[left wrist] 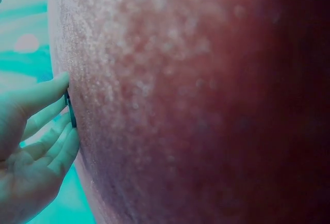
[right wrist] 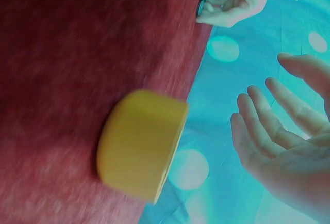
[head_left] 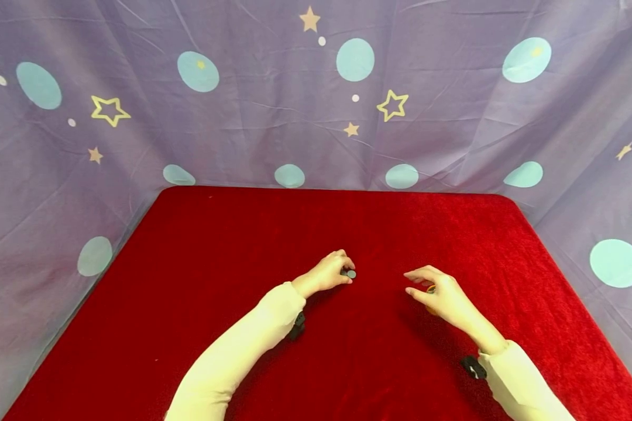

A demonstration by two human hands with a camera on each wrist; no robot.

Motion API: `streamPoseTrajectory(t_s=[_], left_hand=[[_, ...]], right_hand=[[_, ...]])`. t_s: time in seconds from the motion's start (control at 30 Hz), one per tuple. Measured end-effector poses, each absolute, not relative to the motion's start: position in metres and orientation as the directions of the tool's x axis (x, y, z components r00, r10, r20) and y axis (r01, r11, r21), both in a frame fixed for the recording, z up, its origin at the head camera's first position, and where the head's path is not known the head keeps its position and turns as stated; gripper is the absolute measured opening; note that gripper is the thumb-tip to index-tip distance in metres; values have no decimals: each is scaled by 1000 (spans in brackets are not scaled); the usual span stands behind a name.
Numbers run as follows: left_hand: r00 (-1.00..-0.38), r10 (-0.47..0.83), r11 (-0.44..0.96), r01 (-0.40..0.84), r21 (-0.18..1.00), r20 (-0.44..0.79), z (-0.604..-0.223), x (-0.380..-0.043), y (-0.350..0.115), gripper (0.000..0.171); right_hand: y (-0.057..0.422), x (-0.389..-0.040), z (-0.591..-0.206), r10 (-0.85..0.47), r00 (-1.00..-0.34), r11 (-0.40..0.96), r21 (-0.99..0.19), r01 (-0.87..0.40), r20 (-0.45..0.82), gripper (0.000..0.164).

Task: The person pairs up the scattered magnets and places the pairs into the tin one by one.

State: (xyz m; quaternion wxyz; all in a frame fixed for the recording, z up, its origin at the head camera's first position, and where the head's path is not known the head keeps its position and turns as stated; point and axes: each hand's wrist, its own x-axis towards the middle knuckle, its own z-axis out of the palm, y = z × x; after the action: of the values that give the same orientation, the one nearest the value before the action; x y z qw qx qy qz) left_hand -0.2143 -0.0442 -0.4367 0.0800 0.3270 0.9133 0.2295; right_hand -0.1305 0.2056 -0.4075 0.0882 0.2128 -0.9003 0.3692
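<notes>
Near the middle of the table, my left hand (head_left: 329,272) pinches a small round, flat dark thing (head_left: 351,273) with a grey face between thumb and fingers. It shows as a thin dark edge (left wrist: 71,111) against the cloth in the left wrist view. To the right, my right hand (head_left: 442,295) hovers over a yellow cup (right wrist: 142,146) with its fingers spread and nothing in them. The cup stands on the cloth, apart from the fingers in the right wrist view. From the head, that hand hides most of it.
A red velvety cloth (head_left: 242,234) covers the table. Behind and beside it hangs a purple curtain (head_left: 263,76) with stars and pale blue dots. Black wrist devices (head_left: 474,367) sit under the sleeves.
</notes>
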Motion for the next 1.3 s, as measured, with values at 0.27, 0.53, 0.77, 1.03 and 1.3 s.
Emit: streamPoseTrajectory(t_s=[0.27, 0.53, 0.77, 1.03, 1.3], left_hand=[[-749, 661, 661, 609, 438, 45, -438, -215, -43, 21], [-730, 682, 653, 634, 415, 41, -438, -216, -42, 20], [-721, 693, 655, 628, 420, -3, -436, -217, -42, 19], [-732, 681, 662, 619, 422, 6, -436, -219, -41, 17], [-735, 677, 659, 626, 417, 35, -436, -218, -41, 17]], right_hand=[[226, -121, -406, -259, -914, 678, -615, -402, 313, 23], [241, -116, -409, -218, -917, 708, -593, -384, 333, 27], [249, -114, -415, -190, -915, 703, -601, -379, 355, 28], [256, -112, -421, -184, -930, 724, -596, -346, 317, 35], [261, -113, -425, -194, -948, 729, -609, -312, 253, 45]])
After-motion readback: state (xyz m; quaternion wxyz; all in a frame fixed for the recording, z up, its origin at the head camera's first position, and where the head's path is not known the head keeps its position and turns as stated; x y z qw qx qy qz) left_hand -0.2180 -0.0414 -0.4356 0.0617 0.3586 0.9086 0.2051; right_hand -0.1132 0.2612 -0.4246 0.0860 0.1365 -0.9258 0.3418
